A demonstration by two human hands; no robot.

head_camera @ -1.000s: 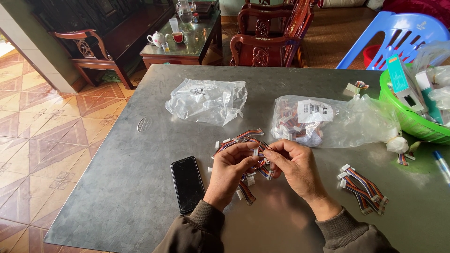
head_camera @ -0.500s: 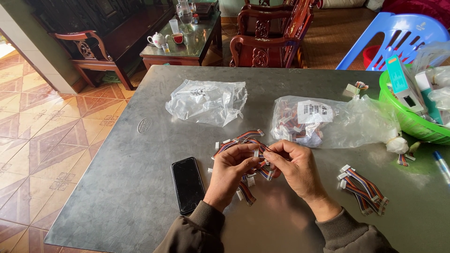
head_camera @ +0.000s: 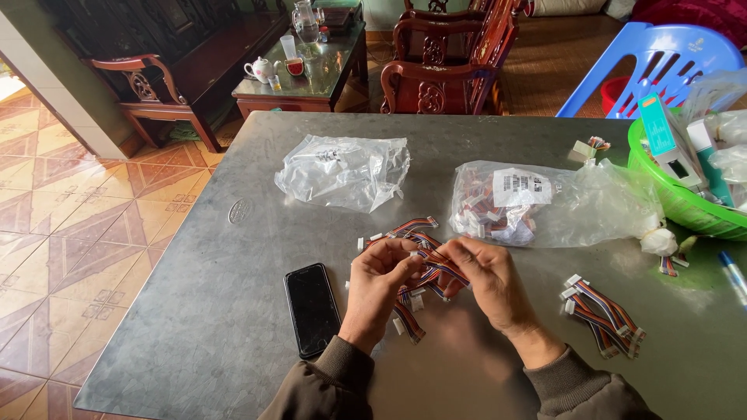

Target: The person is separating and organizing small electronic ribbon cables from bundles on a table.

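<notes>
We are pinching, with the left hand [head_camera: 379, 285] and the right hand [head_camera: 488, 281] both closed on it, a light, limp bundle of striped wire harnesses [head_camera: 424, 268] just above the surface [head_camera: 233, 311], best gripped near its small white connectors.

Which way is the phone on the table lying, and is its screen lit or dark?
Dark. The phone lies flat on the grey table, beside the left hand, with its black glass showing no picture or glow.
</notes>
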